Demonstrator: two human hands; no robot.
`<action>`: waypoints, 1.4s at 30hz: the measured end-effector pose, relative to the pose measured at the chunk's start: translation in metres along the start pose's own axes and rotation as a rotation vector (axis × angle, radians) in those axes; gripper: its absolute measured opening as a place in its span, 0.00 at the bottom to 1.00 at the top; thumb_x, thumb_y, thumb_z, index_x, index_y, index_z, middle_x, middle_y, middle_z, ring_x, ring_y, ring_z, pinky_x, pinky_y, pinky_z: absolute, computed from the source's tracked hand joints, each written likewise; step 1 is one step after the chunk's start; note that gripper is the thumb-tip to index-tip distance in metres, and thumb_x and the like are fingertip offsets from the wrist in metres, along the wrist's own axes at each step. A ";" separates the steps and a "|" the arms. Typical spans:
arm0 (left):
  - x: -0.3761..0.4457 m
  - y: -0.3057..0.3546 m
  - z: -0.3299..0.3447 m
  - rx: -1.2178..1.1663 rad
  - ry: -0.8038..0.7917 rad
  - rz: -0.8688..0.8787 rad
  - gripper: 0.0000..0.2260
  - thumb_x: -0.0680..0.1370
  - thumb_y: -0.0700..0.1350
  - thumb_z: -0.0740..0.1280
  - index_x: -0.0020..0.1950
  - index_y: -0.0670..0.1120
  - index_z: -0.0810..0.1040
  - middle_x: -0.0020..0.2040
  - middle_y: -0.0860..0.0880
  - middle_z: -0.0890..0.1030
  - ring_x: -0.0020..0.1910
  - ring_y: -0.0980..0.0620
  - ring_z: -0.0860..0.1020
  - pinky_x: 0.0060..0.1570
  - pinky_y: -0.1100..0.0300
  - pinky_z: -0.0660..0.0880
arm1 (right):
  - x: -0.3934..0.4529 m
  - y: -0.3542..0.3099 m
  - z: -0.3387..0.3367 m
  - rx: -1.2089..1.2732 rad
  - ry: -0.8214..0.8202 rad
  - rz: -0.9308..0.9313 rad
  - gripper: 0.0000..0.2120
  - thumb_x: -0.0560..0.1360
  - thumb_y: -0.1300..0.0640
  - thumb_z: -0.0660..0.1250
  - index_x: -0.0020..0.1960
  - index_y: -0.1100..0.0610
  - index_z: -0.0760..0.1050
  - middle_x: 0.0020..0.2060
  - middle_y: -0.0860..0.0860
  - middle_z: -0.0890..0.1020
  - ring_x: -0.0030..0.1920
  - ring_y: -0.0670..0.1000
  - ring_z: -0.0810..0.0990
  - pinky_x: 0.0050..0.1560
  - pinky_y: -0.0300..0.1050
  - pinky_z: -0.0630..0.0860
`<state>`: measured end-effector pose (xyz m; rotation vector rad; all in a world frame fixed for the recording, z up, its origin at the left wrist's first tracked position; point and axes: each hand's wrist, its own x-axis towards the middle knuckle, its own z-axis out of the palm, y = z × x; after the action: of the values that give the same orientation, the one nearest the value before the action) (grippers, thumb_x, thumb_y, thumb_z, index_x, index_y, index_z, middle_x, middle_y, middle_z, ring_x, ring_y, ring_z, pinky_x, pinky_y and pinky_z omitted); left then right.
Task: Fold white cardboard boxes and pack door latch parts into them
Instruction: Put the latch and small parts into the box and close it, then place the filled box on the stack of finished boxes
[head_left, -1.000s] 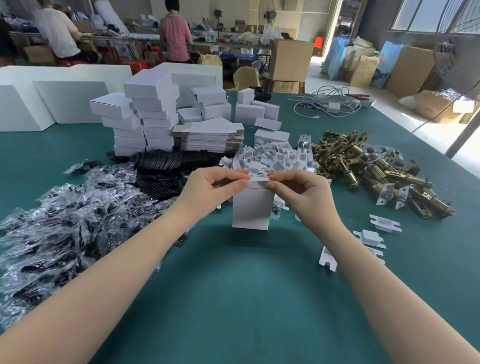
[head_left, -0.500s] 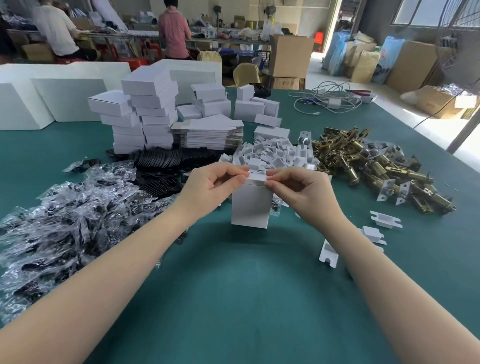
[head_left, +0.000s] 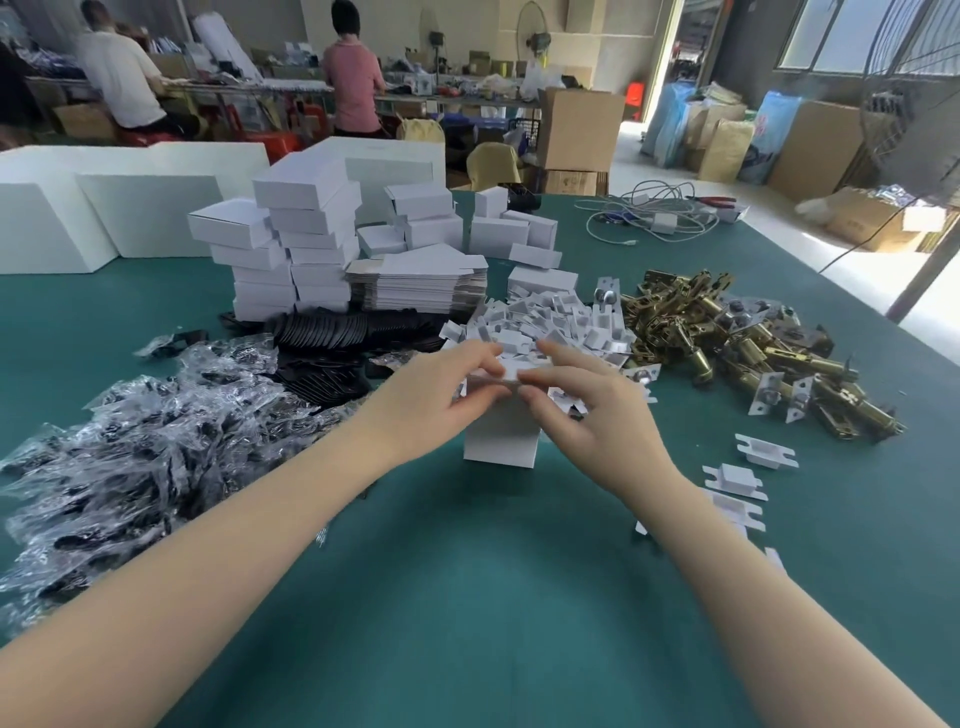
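A green table (head_left: 467, 597) fills the view. At its far left stand large white blocks (head_left: 104, 208); two people (head_left: 353, 78) work at benches beyond. Nearer, stacks of closed white boxes (head_left: 291, 244) stand beside a pile of flat box blanks (head_left: 421, 283). On the left lies a wide heap of clear plastic bags (head_left: 130, 457) with dark contents, and behind it a spread of black flat pieces (head_left: 343, 338). On the right lies a heap of brass door latch parts (head_left: 737, 343), with a mound of small white cardboard inserts (head_left: 550, 317) between that heap and the blanks. A few loose inserts (head_left: 735, 478) lie just beside the right forearm.

At centre a white box (head_left: 501, 434) stands upright on the table, its top flap (head_left: 511, 374) lying nearly flat across the opening. The left hand (head_left: 436, 395) touches the flap's left edge, thumb below and fingers above, apparently pinching it. The right hand (head_left: 597, 410) rests its straightened fingertips (head_left: 530, 375) on the flap's right end.

Compared with half a second earlier, both hands have changed from curled pinches at the flap's upper edge to flatter, more extended fingers, and the flap has come lower over the box. The box itself stands on the same spot of the table, and the surrounding heaps are unchanged.
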<state>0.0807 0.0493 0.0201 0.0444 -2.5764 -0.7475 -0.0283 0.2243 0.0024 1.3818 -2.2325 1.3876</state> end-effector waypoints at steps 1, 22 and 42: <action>0.005 0.005 -0.003 0.046 -0.026 -0.024 0.07 0.79 0.50 0.68 0.52 0.49 0.77 0.58 0.50 0.82 0.54 0.49 0.80 0.54 0.51 0.74 | 0.001 -0.003 0.003 0.111 -0.019 0.094 0.05 0.77 0.54 0.70 0.49 0.47 0.85 0.58 0.43 0.82 0.60 0.35 0.76 0.51 0.32 0.73; 0.075 -0.056 -0.219 -1.252 0.712 -0.466 0.09 0.81 0.49 0.64 0.57 0.46 0.76 0.45 0.50 0.85 0.42 0.54 0.84 0.41 0.62 0.80 | -0.023 0.022 0.053 0.279 0.206 0.543 0.06 0.81 0.49 0.61 0.47 0.42 0.75 0.36 0.43 0.82 0.36 0.44 0.78 0.34 0.31 0.71; 0.079 -0.175 -0.195 -0.857 0.958 -0.865 0.20 0.77 0.51 0.71 0.65 0.47 0.69 0.56 0.49 0.80 0.43 0.55 0.82 0.35 0.67 0.79 | -0.018 0.033 0.056 0.230 0.152 0.577 0.05 0.79 0.48 0.64 0.46 0.42 0.77 0.37 0.43 0.82 0.33 0.48 0.76 0.34 0.42 0.72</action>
<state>0.0779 -0.2093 0.1096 0.9968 -1.1253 -1.5640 -0.0264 0.1961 -0.0589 0.6556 -2.5381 1.8965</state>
